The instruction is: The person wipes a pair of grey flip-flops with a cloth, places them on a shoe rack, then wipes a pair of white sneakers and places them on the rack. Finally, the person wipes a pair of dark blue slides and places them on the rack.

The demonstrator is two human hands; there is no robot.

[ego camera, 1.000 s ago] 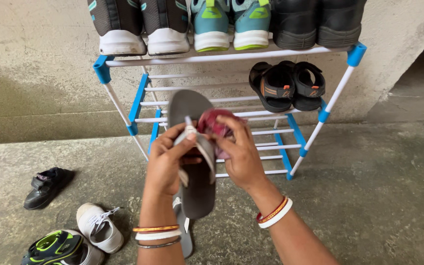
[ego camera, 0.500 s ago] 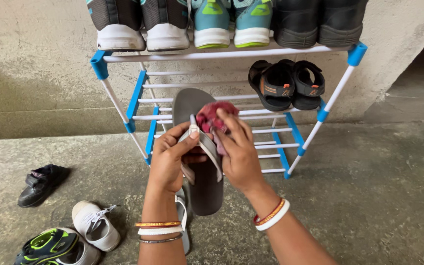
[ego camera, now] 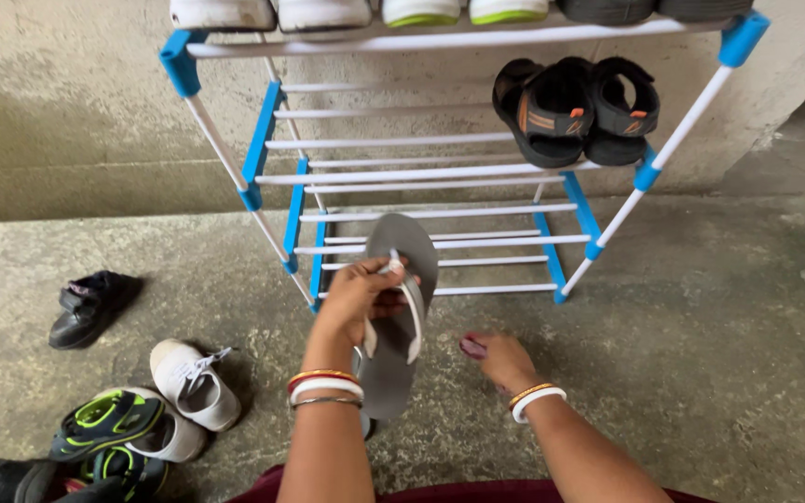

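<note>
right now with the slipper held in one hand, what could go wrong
The left hand holds the grey slipper only by its pale strap, so it may swing or slip out. The right hand is down at the concrete floor with a dark red cloth, which could pick up grit there. A white sneaker and green-trimmed shoes lie loose on the floor close by, easy to knock or trip over.
</note>
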